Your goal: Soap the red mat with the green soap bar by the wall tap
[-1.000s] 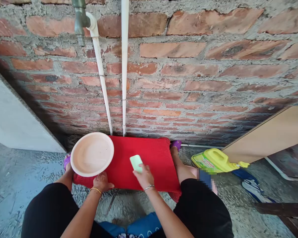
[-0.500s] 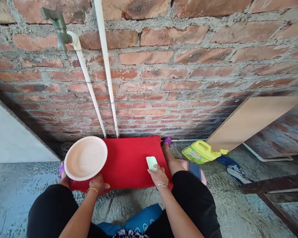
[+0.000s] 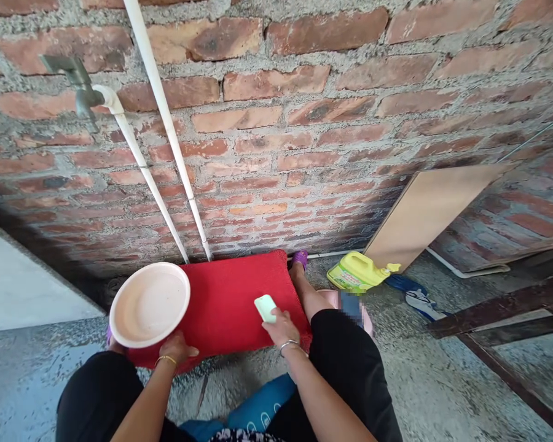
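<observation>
A red cloth [image 3: 230, 307] with a rough, fringed far right corner spreads over a low flat surface between my knees. In my right hand [image 3: 282, 330] is a pale green block [image 3: 265, 307], flat with rounded corners, resting on or just above the cloth; its underside is hidden. My left hand [image 3: 177, 347] lies on the cloth's near edge, thumb stretched out to the right. Its fingertips are partly hidden near the rim of a pale pink basin [image 3: 150, 304], which stands at the cloth's left end, apparently with nothing in it.
A tap [image 3: 76, 89] and white pipes [image 3: 163, 116] run along the brick wall. To the right are a yellow jug [image 3: 357, 272], a leaning board [image 3: 431, 212], blue slippers [image 3: 417, 298] and a dark wooden frame [image 3: 502, 307]. A white slab [image 3: 23, 282] stands left.
The camera has turned slightly, shifting the scene left. My right hand and the pale green block have tilted and moved a little across the cloth. The left hand stays by the basin.
</observation>
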Available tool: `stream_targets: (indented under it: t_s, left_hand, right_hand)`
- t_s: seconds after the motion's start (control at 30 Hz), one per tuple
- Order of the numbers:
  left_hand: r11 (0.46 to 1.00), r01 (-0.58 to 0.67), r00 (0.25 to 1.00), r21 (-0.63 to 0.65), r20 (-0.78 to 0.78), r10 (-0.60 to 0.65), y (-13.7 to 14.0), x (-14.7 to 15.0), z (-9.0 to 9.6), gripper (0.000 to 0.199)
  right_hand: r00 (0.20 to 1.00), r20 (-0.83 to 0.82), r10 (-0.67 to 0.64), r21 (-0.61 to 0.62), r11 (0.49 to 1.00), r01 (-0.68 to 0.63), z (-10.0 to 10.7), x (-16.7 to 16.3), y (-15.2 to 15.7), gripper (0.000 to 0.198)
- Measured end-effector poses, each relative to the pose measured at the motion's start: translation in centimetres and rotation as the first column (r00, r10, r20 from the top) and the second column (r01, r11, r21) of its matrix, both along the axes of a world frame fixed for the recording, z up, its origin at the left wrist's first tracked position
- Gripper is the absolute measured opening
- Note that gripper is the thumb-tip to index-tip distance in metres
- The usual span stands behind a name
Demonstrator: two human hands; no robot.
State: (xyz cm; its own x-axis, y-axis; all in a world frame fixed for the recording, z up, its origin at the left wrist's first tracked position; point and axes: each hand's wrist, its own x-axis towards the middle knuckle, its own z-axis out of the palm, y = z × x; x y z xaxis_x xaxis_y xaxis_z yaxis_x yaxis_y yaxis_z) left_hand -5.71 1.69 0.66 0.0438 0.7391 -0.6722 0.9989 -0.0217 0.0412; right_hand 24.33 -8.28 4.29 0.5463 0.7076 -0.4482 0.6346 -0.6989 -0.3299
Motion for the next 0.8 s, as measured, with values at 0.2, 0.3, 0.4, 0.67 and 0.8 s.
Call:
stream_targets:
  t_s: [0.2, 0.3, 0.4, 0.67, 0.8]
  left_hand:
    - [1.0, -0.011, 1.0, 0.018, 0.0, 0.011, 0.0, 0.0, 0.2, 0.055]
    - [1.0, -0.015, 1.0, 0.013, 0.008, 0.015, 0.0, -0.1, 0.0, 0.055]
    - [1.0, -0.025, 1.0, -0.006, 0.013, 0.025, 0.0, -0.2, -0.2, 0.055]
    - [1.0, -0.016, 1.0, 0.0, 0.023, 0.016, 0.2, -0.1, -0.5, 0.059]
    - [1.0, -0.019, 0.999, -0.004, 0.028, 0.019, 0.3, 0.0, -0.3, 0.059]
  right_hand:
    - [0.998, -0.019, -0.067, 0.004, 0.998, 0.067, 0.1, 0.9, -0.9, 0.034]
    - [0.998, -0.018, 0.061, -0.067, 0.996, -0.062, -0.5, -1.0, -1.1, 0.035]
    - [0.984, 0.074, 0.164, -0.105, 0.982, -0.156, -0.7, -1.9, -1.0, 0.04]
    - [0.95, 0.147, 0.276, -0.13, 0.957, -0.258, 0.4, -2.6, 0.1, 0.044]
    - [0.923, 0.123, 0.365, -0.037, 0.931, -0.363, -0.5, -4.6, 0.0, 0.041]
